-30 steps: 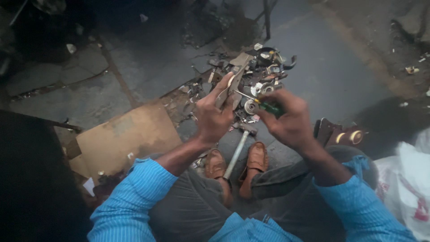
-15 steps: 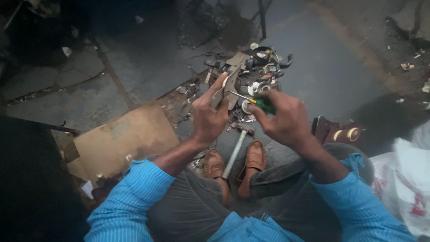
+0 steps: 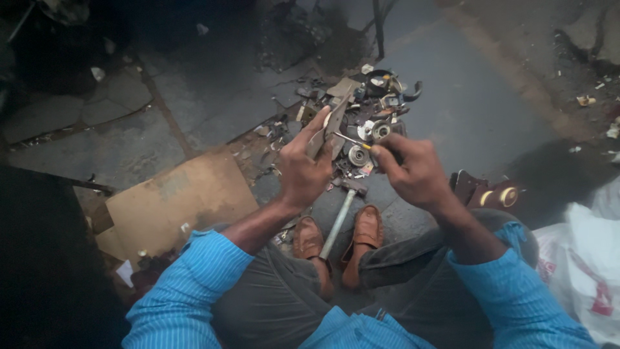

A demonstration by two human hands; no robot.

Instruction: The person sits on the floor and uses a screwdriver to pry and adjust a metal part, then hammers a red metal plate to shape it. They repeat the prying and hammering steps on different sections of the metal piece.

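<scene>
My left hand (image 3: pixel 303 169) grips a flat, elongated grey metal piece (image 3: pixel 332 126), held up at an angle over the ground. My right hand (image 3: pixel 413 173) is closed around a screwdriver with a green handle; its thin shaft (image 3: pixel 352 140) points left and its tip meets the metal piece. Below both hands a hammer (image 3: pixel 340 210) lies on the ground between my two brown shoes (image 3: pixel 366 232). Both blue sleeves show at the bottom of the view.
A heap of small metal scrap parts (image 3: pixel 378 110) lies on the dark stone floor just beyond my hands. A flattened cardboard sheet (image 3: pixel 174 200) is at the left. A brown object with brass knobs (image 3: pixel 491 192) and a white plastic bag (image 3: pixel 581 258) sit at the right.
Both hands stay together on the metal piece. My right hand has shifted slightly with the screwdriver, and the view has tilted a little.
</scene>
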